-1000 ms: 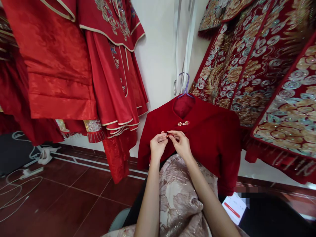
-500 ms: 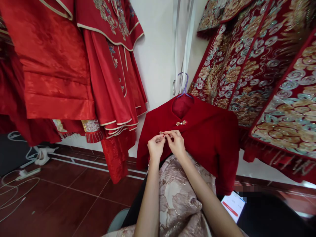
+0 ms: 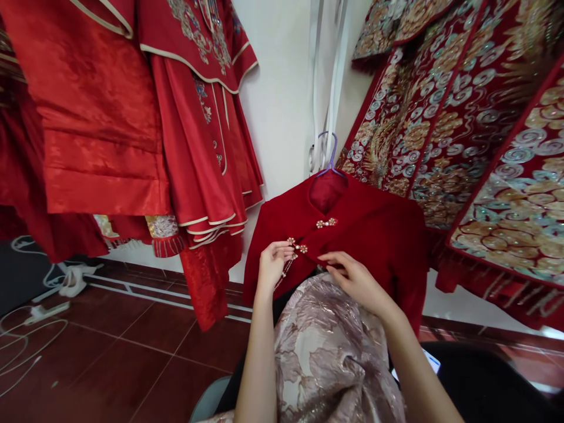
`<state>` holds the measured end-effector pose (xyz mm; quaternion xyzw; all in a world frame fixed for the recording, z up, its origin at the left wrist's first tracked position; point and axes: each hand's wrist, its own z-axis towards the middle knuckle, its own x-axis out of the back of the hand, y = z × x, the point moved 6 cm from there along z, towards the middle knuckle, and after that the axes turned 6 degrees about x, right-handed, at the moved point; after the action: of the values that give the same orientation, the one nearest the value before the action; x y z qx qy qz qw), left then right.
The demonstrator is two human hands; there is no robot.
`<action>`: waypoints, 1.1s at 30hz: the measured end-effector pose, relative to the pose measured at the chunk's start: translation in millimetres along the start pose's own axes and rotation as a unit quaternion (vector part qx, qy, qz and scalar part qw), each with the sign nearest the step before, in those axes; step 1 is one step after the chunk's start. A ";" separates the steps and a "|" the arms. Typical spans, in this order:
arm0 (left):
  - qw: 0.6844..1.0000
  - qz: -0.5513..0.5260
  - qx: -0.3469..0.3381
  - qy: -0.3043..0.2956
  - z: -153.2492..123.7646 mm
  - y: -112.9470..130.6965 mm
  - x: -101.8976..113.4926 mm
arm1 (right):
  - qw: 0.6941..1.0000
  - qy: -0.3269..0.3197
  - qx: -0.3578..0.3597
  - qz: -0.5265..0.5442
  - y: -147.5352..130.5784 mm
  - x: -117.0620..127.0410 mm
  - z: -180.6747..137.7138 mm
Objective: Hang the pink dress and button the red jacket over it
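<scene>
A dark red velvet jacket (image 3: 379,235) hangs on a purple hanger (image 3: 328,155) against the white wall. Two gold bead clasps fasten its front, an upper clasp (image 3: 326,222) and a lower clasp (image 3: 298,245). My left hand (image 3: 273,264) pinches the jacket's front edge just beside the lower clasp. My right hand (image 3: 352,279) has its fingers curled round the jacket's hem, right of that clasp. A pale pink brocade cloth (image 3: 330,346) lies under both forearms.
Bright red satin garments (image 3: 132,117) hang at the left. Embroidered red robes (image 3: 476,129) hang at the right, close to the jacket. White cables (image 3: 26,329) and a power strip lie on the dark red tile floor. A black surface (image 3: 484,382) sits at the lower right.
My right hand has left the lower clasp and dropped right to the jacket's hem. The clasp now shows closed. My left hand stays by it.
</scene>
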<state>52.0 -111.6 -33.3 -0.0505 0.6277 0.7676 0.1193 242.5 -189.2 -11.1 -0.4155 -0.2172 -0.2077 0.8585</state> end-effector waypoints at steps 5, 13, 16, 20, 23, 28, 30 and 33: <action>0.977 0.106 0.133 -0.128 -15.3 -5.3 -12.8 | 0.997 -0.044 -0.065 -0.013 0.3 12.8 -32.9; 0.929 0.210 0.256 -0.164 -32.9 -15.9 7.6 | 0.986 0.052 -0.071 -0.138 22.4 9.1 -22.8; 0.935 0.237 0.245 -0.099 -26.7 -20.1 31.4 | 0.981 0.056 -0.081 -0.165 34.6 9.0 -23.5; 0.938 0.256 0.223 -0.075 -20.6 -26.9 46.1 | 0.982 0.052 -0.095 -0.154 38.2 6.5 -22.8; 0.929 0.264 0.237 -0.103 -19.4 -35.8 46.2 | 0.984 0.028 -0.148 -0.100 38.3 0.4 -24.1; 0.940 0.284 0.174 -0.071 -8.3 -40.1 51.1 | 0.983 -0.007 -0.148 -0.109 29.3 -6.8 -27.2; 0.946 0.297 0.122 -0.043 -3.0 -36.9 53.3 | 0.984 -0.019 -0.137 -0.114 25.5 -8.3 -27.9; 0.949 0.300 0.079 -0.047 1.0 -35.2 50.0 | 0.984 -0.025 -0.136 -0.115 22.6 -9.8 -27.3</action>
<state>12.5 -98.2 -78.0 0.1861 0.6665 0.7170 -0.0840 252.1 -196.6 -45.9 -0.5058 -0.2549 -0.3218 0.7587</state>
